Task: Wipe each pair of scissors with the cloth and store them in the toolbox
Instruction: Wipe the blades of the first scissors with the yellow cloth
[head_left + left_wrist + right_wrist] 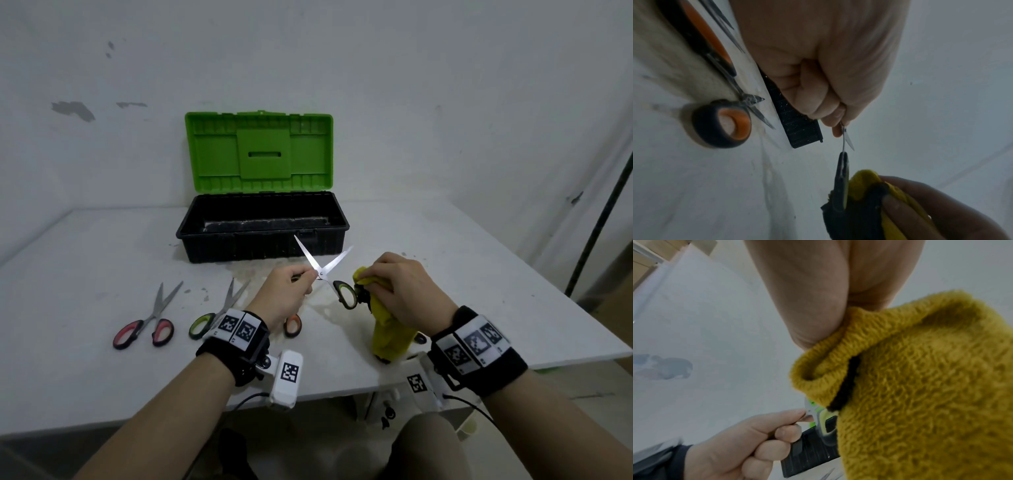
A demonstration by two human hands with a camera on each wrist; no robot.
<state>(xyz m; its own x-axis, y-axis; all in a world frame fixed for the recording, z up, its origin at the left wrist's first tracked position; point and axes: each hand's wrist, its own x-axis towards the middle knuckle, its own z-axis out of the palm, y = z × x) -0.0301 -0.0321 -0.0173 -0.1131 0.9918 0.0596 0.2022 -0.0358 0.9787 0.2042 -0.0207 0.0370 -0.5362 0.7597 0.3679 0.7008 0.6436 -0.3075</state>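
My left hand (305,279) grips one handle of the green-and-black scissors (322,272), whose blades are spread wide and point up toward the toolbox (263,240). My right hand (394,279) holds the yellow cloth (390,335) bunched against the other handle ring (346,294). The left wrist view shows my left hand's fingertips (835,125) pinching near the pivot, with the handle (842,181) touching the cloth (865,178). In the right wrist view the cloth (920,386) covers most of the handle (824,418). The toolbox is open, with a black base and a raised green lid (260,150).
Three more pairs lie on the white table (85,257) at front left: red-handled scissors (150,322), green-handled scissors (212,315), and orange-handled scissors (293,325) partly hidden under my left wrist. The table's front edge is close to me. A dark pole (596,226) stands at right.
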